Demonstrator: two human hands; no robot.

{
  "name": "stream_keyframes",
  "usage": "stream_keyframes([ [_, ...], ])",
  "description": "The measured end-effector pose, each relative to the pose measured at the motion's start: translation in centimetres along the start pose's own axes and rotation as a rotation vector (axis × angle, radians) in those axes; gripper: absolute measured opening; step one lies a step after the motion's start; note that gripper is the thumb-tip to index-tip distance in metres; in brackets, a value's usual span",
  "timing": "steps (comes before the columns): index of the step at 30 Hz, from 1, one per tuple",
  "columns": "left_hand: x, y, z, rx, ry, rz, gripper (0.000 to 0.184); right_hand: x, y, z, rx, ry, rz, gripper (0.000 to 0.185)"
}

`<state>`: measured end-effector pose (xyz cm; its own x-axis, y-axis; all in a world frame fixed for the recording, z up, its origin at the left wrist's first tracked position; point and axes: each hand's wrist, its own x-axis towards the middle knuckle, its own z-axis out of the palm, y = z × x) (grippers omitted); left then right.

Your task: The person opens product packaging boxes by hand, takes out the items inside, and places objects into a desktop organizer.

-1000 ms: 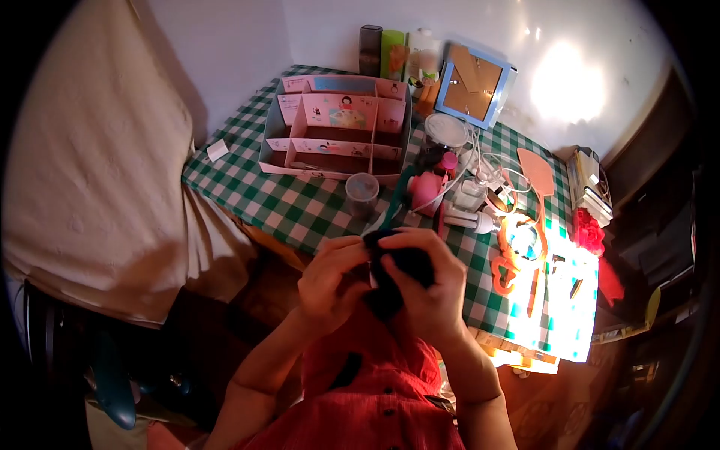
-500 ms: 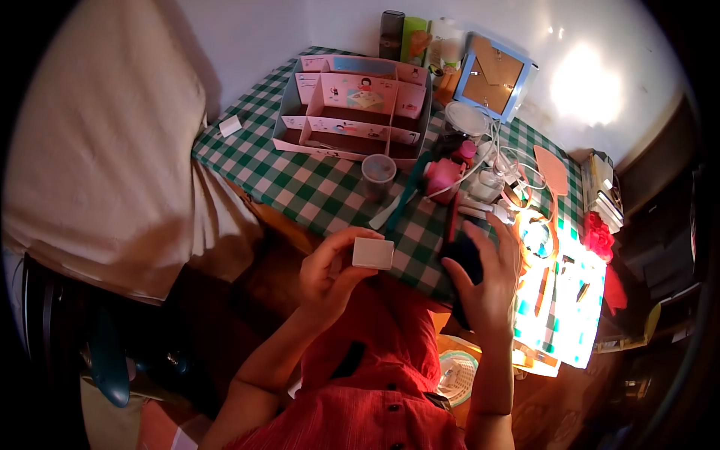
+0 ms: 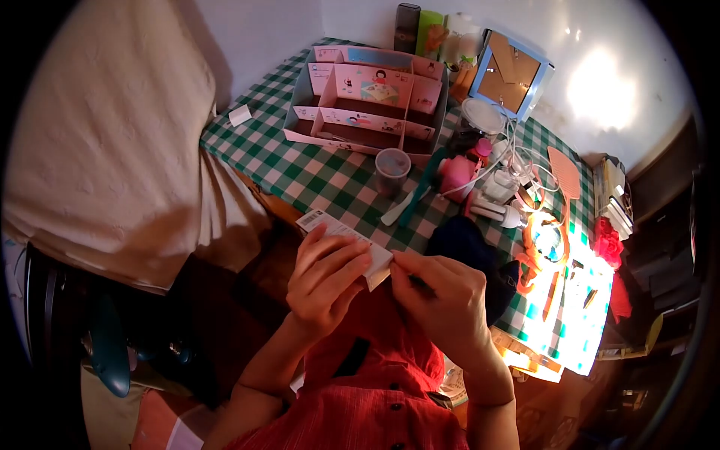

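Note:
A small white cardboard box (image 3: 379, 264) with print and a barcode is held slanted in front of my body, just off the table's front edge. My left hand (image 3: 324, 279) wraps around its long side, fingers over the printed face. At the box's near right end, my right hand (image 3: 448, 296) pinches the edge with thumb and forefinger; whether a flap is between them is hidden. Just beyond the right hand lies a dark blue cloth-like item (image 3: 466, 246) on the checked table.
On the green checked tablecloth (image 3: 289, 176) stand a pink divided organizer (image 3: 367, 120), a clear cup (image 3: 392, 171), and a pink bottle (image 3: 455, 174). Further right lie white cables, a light bulb (image 3: 499, 214) and an orange hairbrush (image 3: 564, 169). A blue frame (image 3: 510, 73) leans at the back.
My right hand has moved left from above the dark item to the box's end and closed on it. The box has turned from end-on to show its long printed side.

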<state>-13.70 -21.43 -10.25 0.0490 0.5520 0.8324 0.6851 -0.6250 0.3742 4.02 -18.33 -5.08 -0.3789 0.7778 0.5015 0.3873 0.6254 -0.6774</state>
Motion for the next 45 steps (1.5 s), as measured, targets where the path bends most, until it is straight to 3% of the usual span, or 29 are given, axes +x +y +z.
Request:
stream_keyframes([
  [8,-0.6,-0.2,0.1,0.07,-0.024,0.028,0.031,0.1,0.6,1.5,-0.201,0.121,-0.137,0.014],
  [15,-0.9,-0.1,0.6,0.073,-0.002,0.002,0.031,0.1,1.3,2.1,-0.134,0.158,-0.11,0.014],
  [18,-1.3,-0.2,0.7,0.068,0.007,0.002,0.03,0.1,1.4,1.9,-0.03,0.146,-0.033,0.013],
  [20,-1.7,-0.3,0.6,0.069,-0.005,0.017,0.03,0.1,1.6,1.4,0.179,0.062,0.232,0.015],
  [24,-1.6,0.1,0.6,-0.013,0.007,-0.096,0.031,0.1,2.2,0.9,0.279,-0.035,0.278,0.021],
  [26,-1.3,-0.3,0.6,-0.027,0.027,-0.121,0.032,0.2,2.2,0.9,0.034,0.051,-0.074,0.025],
  [27,-1.2,-0.3,0.6,-0.028,0.027,-0.122,0.032,0.2,2.3,0.8,0.033,0.05,-0.073,0.025],
  [29,-1.1,-0.3,0.5,0.001,-0.017,-0.099,0.033,0.2,2.5,0.5,-0.124,-0.072,-0.336,0.031],
  [39,-0.7,-0.8,-0.1,0.029,-0.1,0.017,0.032,0.2,2.4,0.3,-0.475,-0.122,-0.534,0.035],
  [42,-1.0,-0.7,-0.1,0.028,-0.099,0.034,0.03,0.2,2.9,0.2,-0.382,-0.115,-0.497,0.035],
  [44,-1.4,-0.8,-0.4,0.033,-0.106,0.121,0.029,0.4,3.3,-0.3,-0.209,-0.237,-0.262,0.03],
  [45,-1.3,-0.7,-0.4,0.031,-0.108,0.123,0.029,0.3,3.5,-0.3,-0.209,-0.234,-0.26,0.03],
])
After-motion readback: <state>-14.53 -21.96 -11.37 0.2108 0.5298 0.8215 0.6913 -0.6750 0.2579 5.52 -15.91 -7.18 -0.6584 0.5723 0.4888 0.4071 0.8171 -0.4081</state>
